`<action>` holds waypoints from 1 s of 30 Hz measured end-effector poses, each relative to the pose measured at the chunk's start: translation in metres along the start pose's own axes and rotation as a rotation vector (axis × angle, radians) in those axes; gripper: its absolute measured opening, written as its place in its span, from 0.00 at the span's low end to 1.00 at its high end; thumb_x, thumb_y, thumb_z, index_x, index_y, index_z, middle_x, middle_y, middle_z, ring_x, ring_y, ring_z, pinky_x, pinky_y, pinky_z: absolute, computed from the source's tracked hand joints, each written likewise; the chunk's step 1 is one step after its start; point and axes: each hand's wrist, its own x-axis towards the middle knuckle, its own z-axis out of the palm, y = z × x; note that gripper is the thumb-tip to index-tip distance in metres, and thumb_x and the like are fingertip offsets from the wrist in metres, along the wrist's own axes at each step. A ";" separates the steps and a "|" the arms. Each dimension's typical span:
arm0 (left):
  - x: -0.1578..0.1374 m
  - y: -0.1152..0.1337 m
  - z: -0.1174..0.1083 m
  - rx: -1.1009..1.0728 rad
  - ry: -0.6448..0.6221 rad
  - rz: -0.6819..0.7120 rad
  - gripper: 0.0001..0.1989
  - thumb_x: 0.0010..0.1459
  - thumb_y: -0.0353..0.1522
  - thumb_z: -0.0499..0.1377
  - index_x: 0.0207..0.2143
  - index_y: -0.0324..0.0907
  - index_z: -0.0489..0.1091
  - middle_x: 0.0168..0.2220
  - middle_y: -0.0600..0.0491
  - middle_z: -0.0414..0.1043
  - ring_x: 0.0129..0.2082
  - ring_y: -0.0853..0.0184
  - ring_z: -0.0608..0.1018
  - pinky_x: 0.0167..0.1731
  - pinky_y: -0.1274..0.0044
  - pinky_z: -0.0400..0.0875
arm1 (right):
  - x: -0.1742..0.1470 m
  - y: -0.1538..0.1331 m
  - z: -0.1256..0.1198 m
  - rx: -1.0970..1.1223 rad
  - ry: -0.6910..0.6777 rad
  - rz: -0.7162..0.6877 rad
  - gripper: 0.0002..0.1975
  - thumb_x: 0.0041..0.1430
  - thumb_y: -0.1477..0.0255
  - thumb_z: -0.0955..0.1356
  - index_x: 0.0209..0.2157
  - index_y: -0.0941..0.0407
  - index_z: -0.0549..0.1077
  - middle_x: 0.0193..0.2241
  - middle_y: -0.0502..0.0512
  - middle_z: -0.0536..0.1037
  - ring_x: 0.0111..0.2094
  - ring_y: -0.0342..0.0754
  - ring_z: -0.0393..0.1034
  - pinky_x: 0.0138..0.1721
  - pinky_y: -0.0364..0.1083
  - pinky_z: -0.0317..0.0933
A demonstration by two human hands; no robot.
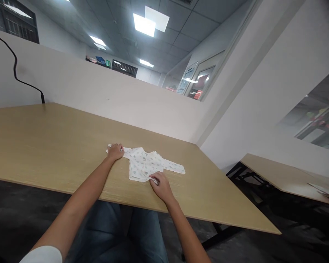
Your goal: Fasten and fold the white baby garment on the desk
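A small white baby shirt with a pale print lies spread on the wooden table, its two long sleeves stretched out to the sides. My left hand is on the left sleeve, its fingers curled down over the cloth and closed on it; the sleeve's cuff shows just past the fingers. At the lower right corner of the shirt, my right hand pinches the bottom hem between thumb and fingers. The right sleeve lies flat, touched by neither hand.
A low white partition runs along the table's back edge and meets a wall at right. On the far left a black bendable stalk rises from the table. Another wooden table stands to the right. My legs are under the front edge.
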 end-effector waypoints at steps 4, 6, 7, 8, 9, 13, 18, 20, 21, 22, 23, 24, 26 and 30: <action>0.003 -0.002 0.002 -0.009 0.000 -0.003 0.11 0.60 0.35 0.54 0.41 0.45 0.74 0.48 0.45 0.77 0.55 0.49 0.72 0.54 0.57 0.63 | -0.005 0.003 -0.005 0.044 0.050 0.054 0.06 0.61 0.69 0.70 0.36 0.54 0.80 0.35 0.57 0.80 0.40 0.54 0.74 0.45 0.52 0.65; 0.003 -0.001 0.003 -0.011 0.001 -0.006 0.11 0.60 0.36 0.54 0.41 0.45 0.75 0.49 0.44 0.77 0.55 0.49 0.72 0.54 0.58 0.63 | -0.007 0.005 -0.006 0.054 0.060 0.075 0.08 0.62 0.68 0.69 0.34 0.54 0.80 0.34 0.58 0.80 0.39 0.54 0.74 0.45 0.52 0.66; 0.003 -0.001 0.002 -0.013 0.001 -0.011 0.11 0.60 0.36 0.54 0.40 0.45 0.75 0.49 0.45 0.77 0.55 0.50 0.72 0.54 0.58 0.63 | -0.008 0.005 -0.006 0.055 0.059 0.083 0.08 0.62 0.68 0.68 0.33 0.54 0.80 0.34 0.58 0.80 0.39 0.54 0.74 0.44 0.52 0.66; 0.003 -0.001 0.002 -0.016 0.001 -0.015 0.11 0.59 0.35 0.55 0.40 0.45 0.75 0.49 0.45 0.77 0.55 0.50 0.72 0.54 0.58 0.63 | -0.008 0.006 -0.006 0.053 0.059 0.089 0.09 0.62 0.68 0.68 0.32 0.54 0.80 0.33 0.58 0.80 0.38 0.54 0.74 0.44 0.52 0.66; 0.003 0.000 0.001 -0.020 -0.002 -0.019 0.11 0.59 0.35 0.55 0.40 0.45 0.75 0.48 0.45 0.77 0.55 0.50 0.72 0.54 0.58 0.63 | -0.008 0.006 -0.006 0.049 0.061 0.096 0.09 0.62 0.68 0.68 0.31 0.54 0.79 0.33 0.58 0.80 0.38 0.54 0.74 0.44 0.52 0.66; 0.001 0.001 -0.001 -0.037 -0.008 -0.020 0.11 0.59 0.35 0.55 0.40 0.46 0.75 0.48 0.45 0.78 0.55 0.50 0.73 0.53 0.60 0.63 | -0.007 0.007 -0.006 0.035 0.074 0.093 0.09 0.60 0.69 0.67 0.30 0.54 0.78 0.32 0.57 0.80 0.37 0.54 0.74 0.42 0.52 0.67; 0.002 0.001 0.001 -0.033 -0.005 -0.028 0.11 0.59 0.35 0.55 0.40 0.46 0.75 0.48 0.44 0.78 0.54 0.51 0.74 0.53 0.61 0.63 | -0.008 0.013 -0.002 0.040 0.098 0.053 0.07 0.54 0.73 0.68 0.32 0.53 0.80 0.33 0.57 0.80 0.38 0.55 0.75 0.42 0.53 0.68; 0.003 0.000 0.002 -0.026 -0.001 -0.030 0.11 0.59 0.35 0.55 0.40 0.46 0.75 0.49 0.44 0.78 0.53 0.51 0.74 0.52 0.61 0.63 | -0.008 0.014 -0.001 0.049 0.116 0.050 0.06 0.57 0.71 0.68 0.31 0.53 0.79 0.32 0.57 0.80 0.37 0.56 0.75 0.42 0.54 0.68; 0.003 0.000 0.003 -0.022 0.002 -0.030 0.11 0.59 0.35 0.55 0.40 0.46 0.75 0.49 0.44 0.78 0.53 0.51 0.74 0.52 0.61 0.64 | -0.008 0.014 -0.001 0.054 0.129 0.054 0.07 0.58 0.70 0.67 0.31 0.53 0.78 0.33 0.57 0.80 0.37 0.56 0.74 0.42 0.54 0.68; 0.003 -0.001 0.003 -0.019 0.004 -0.030 0.11 0.60 0.35 0.54 0.40 0.46 0.76 0.49 0.44 0.78 0.53 0.51 0.74 0.52 0.61 0.64 | -0.008 0.013 -0.002 0.058 0.148 0.062 0.07 0.60 0.70 0.67 0.31 0.53 0.78 0.33 0.57 0.80 0.37 0.56 0.74 0.42 0.54 0.67; 0.004 -0.001 0.003 -0.016 0.005 -0.029 0.11 0.60 0.35 0.54 0.40 0.46 0.76 0.49 0.43 0.78 0.54 0.51 0.74 0.52 0.61 0.64 | -0.009 0.013 -0.004 0.059 0.174 0.069 0.08 0.61 0.69 0.66 0.32 0.53 0.77 0.33 0.57 0.80 0.37 0.56 0.74 0.42 0.53 0.67; 0.004 -0.001 0.004 -0.014 0.005 -0.028 0.11 0.60 0.35 0.54 0.40 0.46 0.76 0.49 0.43 0.78 0.54 0.51 0.74 0.52 0.60 0.64 | -0.010 0.012 -0.006 0.059 0.207 0.074 0.07 0.61 0.69 0.66 0.32 0.53 0.76 0.33 0.57 0.79 0.38 0.56 0.73 0.42 0.53 0.66; 0.004 -0.001 0.004 -0.017 0.002 -0.023 0.11 0.60 0.35 0.54 0.40 0.45 0.76 0.49 0.43 0.78 0.54 0.51 0.74 0.52 0.60 0.63 | -0.012 0.009 -0.012 0.049 0.276 0.069 0.06 0.61 0.70 0.65 0.31 0.53 0.74 0.32 0.56 0.78 0.37 0.56 0.72 0.42 0.53 0.65; 0.003 -0.001 0.004 -0.026 0.009 -0.006 0.11 0.60 0.35 0.55 0.41 0.45 0.76 0.49 0.43 0.78 0.54 0.50 0.73 0.53 0.59 0.63 | -0.016 0.000 -0.020 0.034 0.335 0.023 0.05 0.59 0.73 0.65 0.29 0.52 0.71 0.32 0.55 0.75 0.38 0.56 0.70 0.43 0.53 0.64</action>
